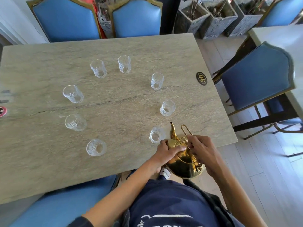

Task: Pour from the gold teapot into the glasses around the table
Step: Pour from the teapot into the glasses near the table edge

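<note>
Glasses: eight, clear, upright, ringed on stone table (49,161). Positions by clock: 11 (98,68), 12 (124,64), 2 (157,81), 3 (167,108), 5 (156,134), 7 (96,147), 8 (75,122), 10 (73,93). All look empty. Gold teapot (183,158): one, at table's near edge around 5 o'clock, spout up beside 5 o'clock glass. Left hand (165,154) pressed over lid and body. Right hand (204,152) pinching thin wire handle. Blue chairs: five in view.
</note>
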`<state>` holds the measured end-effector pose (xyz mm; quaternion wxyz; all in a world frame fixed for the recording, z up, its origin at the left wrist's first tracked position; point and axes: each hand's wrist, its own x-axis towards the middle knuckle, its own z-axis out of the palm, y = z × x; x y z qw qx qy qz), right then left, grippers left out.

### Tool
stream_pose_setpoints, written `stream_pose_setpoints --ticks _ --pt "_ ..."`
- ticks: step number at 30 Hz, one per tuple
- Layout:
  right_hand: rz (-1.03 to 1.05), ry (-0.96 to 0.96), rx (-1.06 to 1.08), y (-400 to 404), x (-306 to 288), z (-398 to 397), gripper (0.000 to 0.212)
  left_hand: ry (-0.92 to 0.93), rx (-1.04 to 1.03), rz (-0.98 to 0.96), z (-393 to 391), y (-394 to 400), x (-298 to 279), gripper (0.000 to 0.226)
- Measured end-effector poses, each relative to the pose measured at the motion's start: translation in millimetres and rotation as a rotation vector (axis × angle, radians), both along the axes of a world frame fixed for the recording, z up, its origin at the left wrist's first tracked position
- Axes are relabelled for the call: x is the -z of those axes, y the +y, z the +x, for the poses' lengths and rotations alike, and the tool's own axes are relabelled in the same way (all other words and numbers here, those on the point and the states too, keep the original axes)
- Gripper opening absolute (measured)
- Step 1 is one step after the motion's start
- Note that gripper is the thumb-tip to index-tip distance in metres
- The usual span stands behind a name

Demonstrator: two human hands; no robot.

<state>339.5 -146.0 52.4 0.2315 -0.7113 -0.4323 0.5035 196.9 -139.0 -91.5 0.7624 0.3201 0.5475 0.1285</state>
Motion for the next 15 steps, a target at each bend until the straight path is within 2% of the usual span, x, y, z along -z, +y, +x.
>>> stream_pose_setpoints --ticks 6,10,15 --pt "0.004 -0.011 0.046 29 -13 -1 0.047 -0.033 0.079 -0.012 6 36 -6 0.132" --pt "0.020 -0.035 0.039 53 -17 -3 0.040 -0.044 0.073 -0.040 8 55 -10 0.113" --pt "-0.018 -0.056 0.025 79 -10 7 0.038 -0.035 0.059 -0.057 15 73 -14 0.110"
